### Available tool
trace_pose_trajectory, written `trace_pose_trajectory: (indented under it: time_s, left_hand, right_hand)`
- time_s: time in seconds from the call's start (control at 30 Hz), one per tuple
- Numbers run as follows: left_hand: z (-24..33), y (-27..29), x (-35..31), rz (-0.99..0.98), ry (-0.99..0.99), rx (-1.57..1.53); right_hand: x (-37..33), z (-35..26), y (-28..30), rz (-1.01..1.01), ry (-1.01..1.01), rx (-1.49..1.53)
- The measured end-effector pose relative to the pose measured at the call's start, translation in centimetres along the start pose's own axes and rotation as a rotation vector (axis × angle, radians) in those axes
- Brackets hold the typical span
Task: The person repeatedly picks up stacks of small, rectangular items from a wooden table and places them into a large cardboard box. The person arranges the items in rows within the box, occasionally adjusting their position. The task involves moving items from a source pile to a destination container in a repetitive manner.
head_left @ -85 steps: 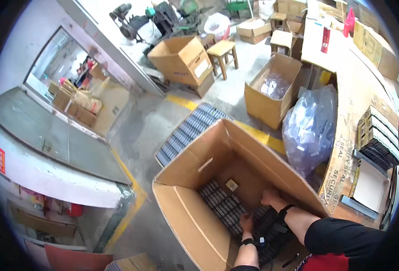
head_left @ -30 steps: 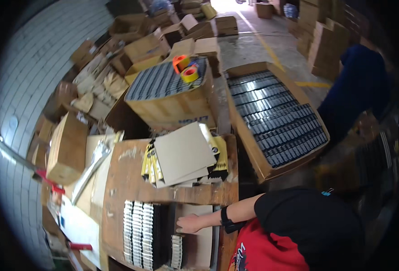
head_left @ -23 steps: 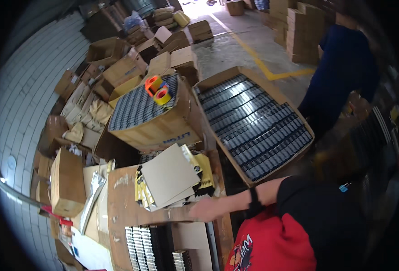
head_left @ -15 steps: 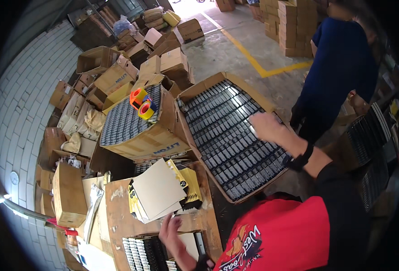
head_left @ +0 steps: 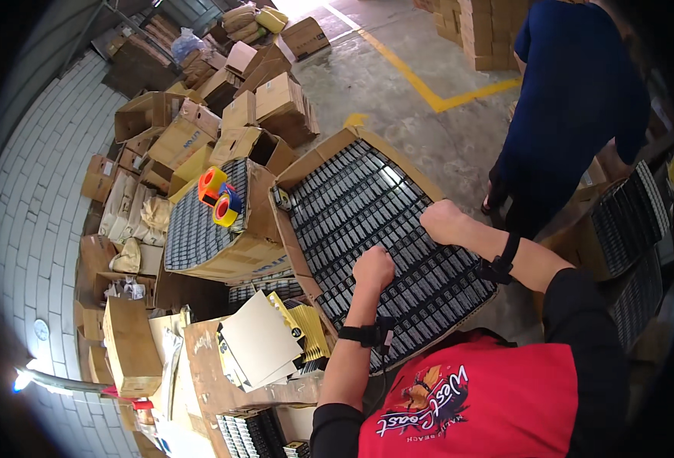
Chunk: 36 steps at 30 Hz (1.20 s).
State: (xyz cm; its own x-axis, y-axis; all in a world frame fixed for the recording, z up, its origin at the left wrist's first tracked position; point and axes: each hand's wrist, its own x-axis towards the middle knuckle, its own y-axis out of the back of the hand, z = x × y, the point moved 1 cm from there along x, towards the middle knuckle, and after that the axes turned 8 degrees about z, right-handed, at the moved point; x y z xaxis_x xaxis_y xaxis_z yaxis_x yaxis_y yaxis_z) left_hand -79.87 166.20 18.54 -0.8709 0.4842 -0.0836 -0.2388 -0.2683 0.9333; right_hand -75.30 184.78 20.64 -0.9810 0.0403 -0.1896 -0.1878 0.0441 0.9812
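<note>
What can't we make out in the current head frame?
All in the head view:
- Left hand and right hand: fingertips hidden by the curled hands themselves; grip unclear.
- Anything under the visible packs in the open carton: hidden by those packs.
- Print on the packs: too small.
- Co-worker: head cut off by the top edge.
- Black-and-white stack: near end cut off by the bottom edge.

yellow floor line (head_left: 438, 102); pale brick wall (head_left: 33, 206); co-worker (head_left: 574, 114) in blue

Red T-shirt (head_left: 497, 389) — white script lettering, smaller line of print. Tape-topped carton (head_left: 234, 267) — blue capitals, partly hidden. Heaped brown carton (head_left: 180, 145) — blue capitals.
</note>
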Motion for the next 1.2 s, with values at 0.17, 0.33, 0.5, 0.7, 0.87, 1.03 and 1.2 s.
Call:
trace_pose_trajectory:
  time_s: [0.17,0.33,0.5,0.7,0.87,1.03,1.2]
  left_hand:
    - [2.6,0.0,-1.0,0.013,0.055,0.078]
    - [0.9,-1.3,-2.7,0.354,0.063,-0.505]
    - [1.9,1.8,-3.1,0.49,0.02,-0.962]
    - [-4.4,5.9,-7.5,0.883,0.104,-1.175]
    - [-16.0,7.2,-18.5,1.154,0.418,-1.08]
    - [-25.6,3.7,-36.5,1.145,0.835,-1.172]
    - [-30.5,-2.7,-50.1,1.107,0.867,-1.385]
  right_hand:
    - [0.1,0.8,-1.5,0.052,-0.238,0.302]
    - [-1.3,0.8,0.0,0.387,-0.373,0.479]
    - [-2.5,0.0,3.1,0.839,-0.379,0.66]
    - [-3.6,-7.2,6.7,0.778,-0.034,1.151]
    - [-5.9,-22.3,5.9,0.468,0.332,1.294]
    - [-7.3,-37.1,-2.3,0.162,0.715,1.008]
    - [-7.6,-47.8,-13.7,-0.151,0.882,1.045]
